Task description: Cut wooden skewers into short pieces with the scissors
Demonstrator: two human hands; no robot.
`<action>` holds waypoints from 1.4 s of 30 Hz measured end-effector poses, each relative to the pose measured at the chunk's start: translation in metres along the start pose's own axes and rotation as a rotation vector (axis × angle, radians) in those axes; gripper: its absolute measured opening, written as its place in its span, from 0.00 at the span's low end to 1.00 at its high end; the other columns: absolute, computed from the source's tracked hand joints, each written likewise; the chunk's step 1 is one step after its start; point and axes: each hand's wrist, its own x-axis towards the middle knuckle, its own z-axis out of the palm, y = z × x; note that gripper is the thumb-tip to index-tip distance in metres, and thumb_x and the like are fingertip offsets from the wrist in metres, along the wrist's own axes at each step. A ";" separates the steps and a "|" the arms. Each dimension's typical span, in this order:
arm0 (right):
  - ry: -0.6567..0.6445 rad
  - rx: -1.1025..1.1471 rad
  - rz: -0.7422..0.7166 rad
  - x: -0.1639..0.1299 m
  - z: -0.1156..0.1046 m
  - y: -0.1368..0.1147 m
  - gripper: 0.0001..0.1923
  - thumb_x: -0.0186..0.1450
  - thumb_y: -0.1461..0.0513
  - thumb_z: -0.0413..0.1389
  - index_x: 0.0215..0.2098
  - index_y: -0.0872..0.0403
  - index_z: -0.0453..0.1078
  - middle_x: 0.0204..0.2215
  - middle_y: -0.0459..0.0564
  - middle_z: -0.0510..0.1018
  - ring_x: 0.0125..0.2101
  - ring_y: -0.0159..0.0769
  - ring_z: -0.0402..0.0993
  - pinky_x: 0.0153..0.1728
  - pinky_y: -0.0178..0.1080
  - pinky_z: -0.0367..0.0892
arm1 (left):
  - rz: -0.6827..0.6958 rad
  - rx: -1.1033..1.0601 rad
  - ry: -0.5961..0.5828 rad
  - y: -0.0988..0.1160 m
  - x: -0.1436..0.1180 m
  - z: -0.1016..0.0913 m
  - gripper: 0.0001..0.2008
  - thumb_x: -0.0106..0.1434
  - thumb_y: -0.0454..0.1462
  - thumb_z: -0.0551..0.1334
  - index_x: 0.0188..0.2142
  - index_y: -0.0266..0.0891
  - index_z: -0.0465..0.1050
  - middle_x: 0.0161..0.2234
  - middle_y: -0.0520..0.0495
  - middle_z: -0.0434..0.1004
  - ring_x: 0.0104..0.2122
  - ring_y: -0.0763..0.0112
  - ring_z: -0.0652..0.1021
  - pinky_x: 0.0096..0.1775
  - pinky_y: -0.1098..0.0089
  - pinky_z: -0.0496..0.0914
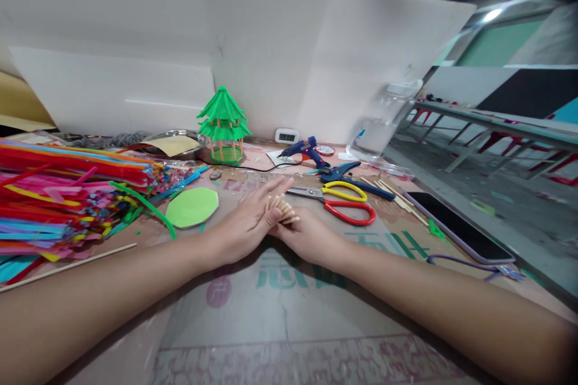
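Observation:
A bundle of short, pale wooden sticks point(283, 208) is gathered between my two hands over the middle of the table. My right hand point(303, 234) is closed round the bundle, its fingers mostly hidden. My left hand point(253, 216) presses on it from the other side, fingers stretched forward and thumb bent over the stick ends. Just beyond my hands lie scissors point(347, 201) with one yellow and one red handle. A light green octagonal piece point(192, 207) rests left of my left hand.
Colourful pipe cleaners point(58, 198) pile up at left. A green-roofed model pavilion point(223, 126) stands at the back, near a metal bowl point(198, 143), small digital clock point(286, 135), blue glue gun point(307, 151) and blue pliers point(345, 171). At right are a water bottle point(379, 123) and phone point(458, 225).

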 end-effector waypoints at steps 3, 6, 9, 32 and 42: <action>0.017 -0.040 0.007 0.002 0.000 0.004 0.10 0.69 0.63 0.53 0.31 0.53 0.73 0.33 0.49 0.81 0.34 0.39 0.76 0.40 0.39 0.70 | 0.022 -0.026 0.035 0.002 0.001 0.001 0.27 0.74 0.50 0.49 0.68 0.45 0.60 0.69 0.45 0.60 0.68 0.59 0.60 0.68 0.60 0.52; 0.041 -0.065 0.021 0.004 -0.006 0.003 0.11 0.70 0.63 0.51 0.34 0.54 0.74 0.35 0.51 0.82 0.37 0.41 0.76 0.42 0.41 0.70 | 0.005 0.015 0.068 0.004 0.001 -0.001 0.22 0.73 0.48 0.51 0.58 0.41 0.72 0.60 0.40 0.72 0.61 0.56 0.70 0.63 0.58 0.60; 0.039 -0.071 0.050 0.005 -0.013 -0.001 0.11 0.70 0.62 0.51 0.37 0.55 0.75 0.38 0.52 0.82 0.40 0.42 0.76 0.44 0.41 0.69 | 0.005 0.086 0.162 0.003 0.000 -0.005 0.18 0.72 0.48 0.54 0.49 0.41 0.77 0.52 0.41 0.77 0.54 0.56 0.74 0.59 0.59 0.64; 0.020 -0.102 0.008 0.008 -0.014 0.000 0.13 0.70 0.62 0.48 0.30 0.54 0.70 0.33 0.51 0.78 0.34 0.39 0.73 0.39 0.40 0.69 | -0.052 -0.145 0.134 0.010 0.005 -0.006 0.13 0.68 0.44 0.61 0.43 0.41 0.81 0.50 0.44 0.80 0.54 0.58 0.76 0.58 0.60 0.66; -0.064 0.035 0.063 0.011 -0.011 -0.003 0.10 0.63 0.68 0.52 0.34 0.53 0.76 0.37 0.47 0.82 0.41 0.40 0.76 0.47 0.41 0.70 | -0.357 -0.451 0.102 0.014 0.008 -0.001 0.14 0.62 0.46 0.67 0.42 0.41 0.83 0.42 0.47 0.85 0.41 0.61 0.81 0.42 0.65 0.74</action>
